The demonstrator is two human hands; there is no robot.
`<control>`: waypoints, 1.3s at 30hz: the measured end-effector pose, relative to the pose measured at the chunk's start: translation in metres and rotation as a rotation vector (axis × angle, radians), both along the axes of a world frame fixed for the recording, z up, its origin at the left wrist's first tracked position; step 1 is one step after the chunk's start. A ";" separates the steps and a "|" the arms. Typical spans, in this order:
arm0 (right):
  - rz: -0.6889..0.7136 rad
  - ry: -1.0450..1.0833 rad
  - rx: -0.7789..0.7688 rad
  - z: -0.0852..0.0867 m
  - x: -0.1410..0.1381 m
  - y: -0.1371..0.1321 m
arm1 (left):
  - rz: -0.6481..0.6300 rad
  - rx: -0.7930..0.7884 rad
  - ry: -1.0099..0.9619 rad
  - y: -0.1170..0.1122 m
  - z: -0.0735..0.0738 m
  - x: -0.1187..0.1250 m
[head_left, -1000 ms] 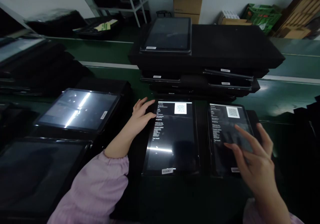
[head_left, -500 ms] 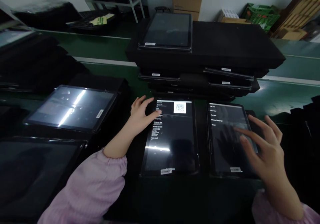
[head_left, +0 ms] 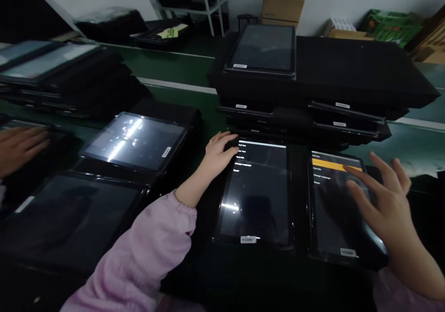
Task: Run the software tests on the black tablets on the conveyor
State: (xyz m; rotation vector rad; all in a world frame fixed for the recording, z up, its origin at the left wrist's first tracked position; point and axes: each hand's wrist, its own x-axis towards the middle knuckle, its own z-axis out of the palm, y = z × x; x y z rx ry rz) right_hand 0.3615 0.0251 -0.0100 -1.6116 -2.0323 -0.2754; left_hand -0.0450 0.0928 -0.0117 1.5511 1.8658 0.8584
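Observation:
Two black tablets lie side by side in front of me. The left tablet [head_left: 256, 196] shows a short white text menu. My left hand [head_left: 217, 153] rests on its top left corner, fingers loosely curled over the edge. The right tablet [head_left: 339, 210] shows the same menu with its top line lit orange. Above its screen my right hand [head_left: 380, 198] hovers with fingers spread, the index fingertip near the orange line. Both sleeves are pink.
A stack of black trays with tablets [head_left: 306, 85] stands just behind. More tablets in trays [head_left: 134, 140] lie at the left on the green belt [head_left: 174, 66]. Another person's hand [head_left: 19, 145] shows at the far left edge. Cardboard boxes [head_left: 282, 7] stand at the back wall.
The left tablet's screen switched from the QR code page to the text menu. The right tablet's top menu line turned orange. The camera swung left, bringing another person's hand into view.

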 end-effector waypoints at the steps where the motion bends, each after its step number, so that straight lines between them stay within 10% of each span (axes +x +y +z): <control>1: 0.009 0.029 0.020 0.000 0.002 -0.003 | -0.006 -0.008 0.011 0.000 0.001 0.000; 39: 0.086 0.097 -0.068 -0.002 -0.014 -0.026 | -0.028 -0.090 -0.024 0.001 0.006 0.000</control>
